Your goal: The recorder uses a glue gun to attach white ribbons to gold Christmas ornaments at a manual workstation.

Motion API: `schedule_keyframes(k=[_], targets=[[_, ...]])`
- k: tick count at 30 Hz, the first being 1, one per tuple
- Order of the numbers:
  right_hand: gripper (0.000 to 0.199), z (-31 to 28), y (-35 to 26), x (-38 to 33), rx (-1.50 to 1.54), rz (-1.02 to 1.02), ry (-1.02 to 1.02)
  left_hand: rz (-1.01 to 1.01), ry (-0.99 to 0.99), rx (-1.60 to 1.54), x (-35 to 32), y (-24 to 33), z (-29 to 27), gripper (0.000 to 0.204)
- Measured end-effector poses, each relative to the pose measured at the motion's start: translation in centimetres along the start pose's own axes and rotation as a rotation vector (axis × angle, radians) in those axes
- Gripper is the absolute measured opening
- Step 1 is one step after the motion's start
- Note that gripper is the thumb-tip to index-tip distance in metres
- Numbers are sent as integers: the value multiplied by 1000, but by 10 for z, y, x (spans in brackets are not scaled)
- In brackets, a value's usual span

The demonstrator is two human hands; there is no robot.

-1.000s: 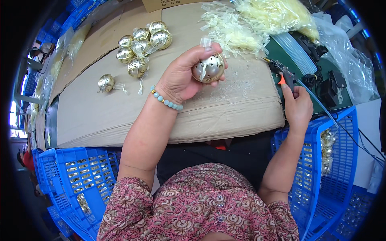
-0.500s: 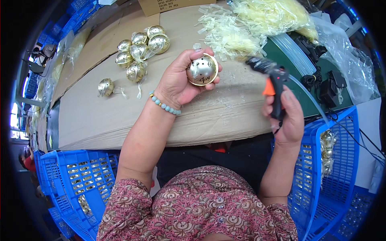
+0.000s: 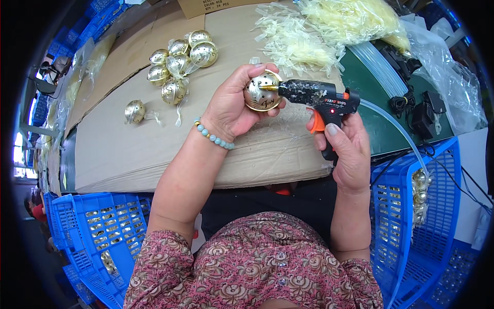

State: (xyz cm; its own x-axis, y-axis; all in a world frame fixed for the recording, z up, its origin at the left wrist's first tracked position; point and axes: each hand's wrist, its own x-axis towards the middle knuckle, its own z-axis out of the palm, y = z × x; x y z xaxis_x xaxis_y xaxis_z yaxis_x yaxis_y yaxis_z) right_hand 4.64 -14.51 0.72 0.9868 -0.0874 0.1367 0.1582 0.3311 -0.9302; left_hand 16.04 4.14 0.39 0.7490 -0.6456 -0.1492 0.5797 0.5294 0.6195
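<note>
One gold ball [image 3: 254, 99] with dark decoration sat in the left hand [image 3: 236, 103], above the cardboard [image 3: 118, 149] that covered much of the green tabletop [image 3: 357, 72]. The left fingers were curled around it from behind, the thumb over its upper edge and some fingertips showing at its right side. A beaded bracelet [image 3: 213, 136] circled that wrist.

The right hand [image 3: 351, 154] had its fingers wrapped around the grip of a black glue gun [image 3: 309, 92], close to the orange trigger [image 3: 317, 123]. The gun pointed left, its nozzle [image 3: 267, 87] lying across the front of the ball; whether the tip actually touched the surface was hard to tell from above. A long clear glue stick [image 3: 393, 121] curved from the gun's rear toward the right blue basket [image 3: 396, 216].

Seven similar balls [image 3: 178, 64] were grouped at the upper left, with a single ball [image 3: 135, 112] apart from them, nearer the person. Beyond the hands lay a heap of pale clear strips [image 3: 293, 44], beside a filled plastic bag [image 3: 355, 23]. Another blue basket [image 3: 72, 221] stood at the lower left.
</note>
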Motion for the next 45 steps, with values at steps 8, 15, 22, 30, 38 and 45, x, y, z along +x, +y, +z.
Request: schedule_keyframes(k=[8, 15, 22, 30, 38, 45], targets=[[40, -1, 7, 1, 16, -21, 3, 27, 68, 35, 2, -1, 0, 26], [37, -11, 8, 0, 33, -10, 49, 44, 97, 146, 4, -3, 0, 27], [27, -71, -27, 6, -671, 44, 256, 137, 167, 230, -1, 3, 5, 25], [8, -32, -22, 34, -1320, -572, 278, 422, 261, 272, -5, 18, 1, 23], [10, 4, 25, 97, -1513, -566, 9, 296, 236, 299, -6, 20, 3, 25], [11, -6, 3, 81, -1170, -497, -44, 289, 103, 331, -13, 23, 6, 23]])
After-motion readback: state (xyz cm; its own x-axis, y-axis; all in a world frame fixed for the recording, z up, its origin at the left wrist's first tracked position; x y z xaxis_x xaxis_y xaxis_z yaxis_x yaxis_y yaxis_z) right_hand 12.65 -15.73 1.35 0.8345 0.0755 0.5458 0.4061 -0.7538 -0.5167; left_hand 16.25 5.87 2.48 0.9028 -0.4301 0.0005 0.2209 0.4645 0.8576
